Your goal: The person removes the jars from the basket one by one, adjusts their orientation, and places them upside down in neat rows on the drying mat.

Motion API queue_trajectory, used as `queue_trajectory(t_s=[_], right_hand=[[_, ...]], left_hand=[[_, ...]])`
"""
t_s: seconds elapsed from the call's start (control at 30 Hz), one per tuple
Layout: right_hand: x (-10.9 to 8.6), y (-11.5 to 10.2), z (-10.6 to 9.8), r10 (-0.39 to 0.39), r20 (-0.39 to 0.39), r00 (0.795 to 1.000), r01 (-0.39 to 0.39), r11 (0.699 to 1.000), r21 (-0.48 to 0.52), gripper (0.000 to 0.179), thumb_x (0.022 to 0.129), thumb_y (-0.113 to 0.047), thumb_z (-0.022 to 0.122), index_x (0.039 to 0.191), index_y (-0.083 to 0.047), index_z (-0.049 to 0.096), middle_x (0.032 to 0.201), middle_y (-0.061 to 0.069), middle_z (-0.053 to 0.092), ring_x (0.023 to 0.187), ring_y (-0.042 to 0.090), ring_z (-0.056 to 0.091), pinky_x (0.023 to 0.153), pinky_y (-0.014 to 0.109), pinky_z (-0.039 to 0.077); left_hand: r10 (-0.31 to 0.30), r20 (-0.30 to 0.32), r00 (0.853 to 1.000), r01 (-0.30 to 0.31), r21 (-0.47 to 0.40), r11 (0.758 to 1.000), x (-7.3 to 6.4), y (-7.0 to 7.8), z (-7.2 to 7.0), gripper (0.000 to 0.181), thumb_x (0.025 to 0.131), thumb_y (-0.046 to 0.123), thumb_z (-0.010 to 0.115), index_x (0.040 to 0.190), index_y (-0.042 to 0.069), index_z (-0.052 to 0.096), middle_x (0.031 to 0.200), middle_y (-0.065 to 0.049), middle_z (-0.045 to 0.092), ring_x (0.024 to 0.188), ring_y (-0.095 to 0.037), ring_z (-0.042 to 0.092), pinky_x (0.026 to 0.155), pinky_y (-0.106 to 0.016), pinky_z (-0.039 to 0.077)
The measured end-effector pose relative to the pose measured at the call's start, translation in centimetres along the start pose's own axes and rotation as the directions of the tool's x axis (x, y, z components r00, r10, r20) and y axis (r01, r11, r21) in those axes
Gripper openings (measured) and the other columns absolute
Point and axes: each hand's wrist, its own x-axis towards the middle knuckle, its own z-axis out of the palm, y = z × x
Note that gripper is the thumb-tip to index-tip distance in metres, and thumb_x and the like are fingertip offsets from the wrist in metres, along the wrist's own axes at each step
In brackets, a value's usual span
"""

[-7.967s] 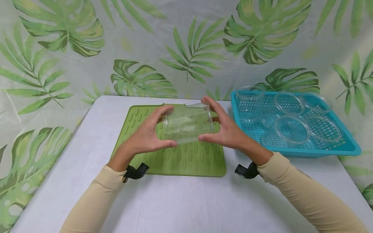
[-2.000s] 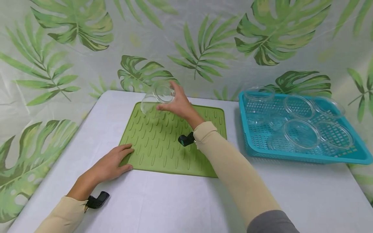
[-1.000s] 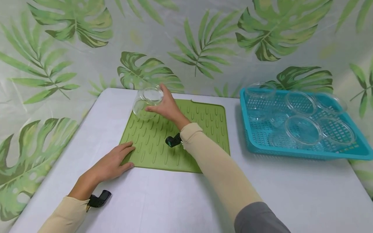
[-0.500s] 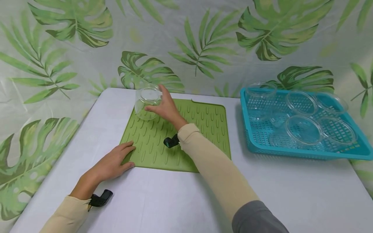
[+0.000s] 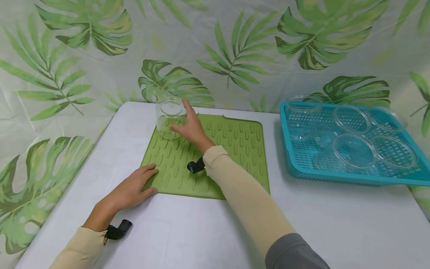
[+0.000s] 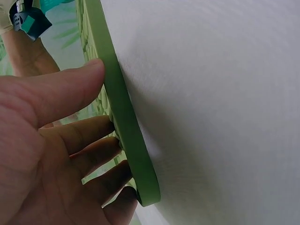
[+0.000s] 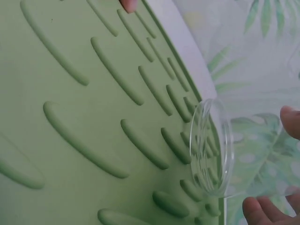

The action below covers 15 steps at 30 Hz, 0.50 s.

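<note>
A clear cup (image 5: 165, 121) stands rim down at the far left corner of the green ribbed mat (image 5: 215, 160). My right hand (image 5: 192, 125) holds the cup from its right side, thumb in front and fingers behind. In the right wrist view, the cup's ringed rim (image 7: 211, 150) meets the mat, while the thumb (image 7: 291, 123) and the fingertips (image 7: 258, 211) lie about its wall. My left hand (image 5: 131, 188) rests at the mat's front left corner. The left wrist view has its thumb and extended fingers touching the mat's edge (image 6: 124, 112).
To the right, a blue plastic basket (image 5: 339, 175) contains several clear cups, one upright (image 5: 304, 119) at the back left and others tilted, such as a cup (image 5: 349, 153) at the front. A leaf-patterned curtain (image 5: 235, 45) hangs behind the white-covered table (image 5: 188, 231).
Both hands held the cup earlier. My left hand went to the mat's corner, and my right hand carried the cup to the far left, turned it rim down and lowered it. Lately it has straightened upright.
</note>
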Motion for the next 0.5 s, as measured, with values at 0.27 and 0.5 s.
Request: queue_trajectory(t_s=[0.27,0.5], right_hand=[[0.32,-0.06,0.58,0.052,-0.001,0.999,-0.052,0.999,0.004,0.102,0.086,-0.029,0.078,0.16,-0.023,0.008,0.164,0.002,0.028,0.144,0.028,0.041,0.111,0.049,0.045],[0.52,-0.24,1.01,0.055,0.023,0.998,-0.055,0.998,-0.003,0.099,0.088,-0.031,0.076,0.161,-0.022,0.008,0.161,0.01,0.033,0.145,0.029,0.04,0.111,0.05,0.045]], left_hand=[[-0.001,0.001,1.0,0.001,0.0,1.0,-0.06,0.0,-0.1,0.058,0.094,0.019,0.067,0.143,-0.005,0.047,0.155,-0.026,0.037,0.142,-0.048,0.036,0.112,-0.061,0.037],[-0.006,0.005,1.0,0.006,-0.011,1.0,-0.1,0.08,-0.1,0.059,0.094,0.019,0.066,0.143,-0.005,0.046,0.156,-0.025,0.035,0.143,-0.047,0.035,0.112,-0.061,0.036]])
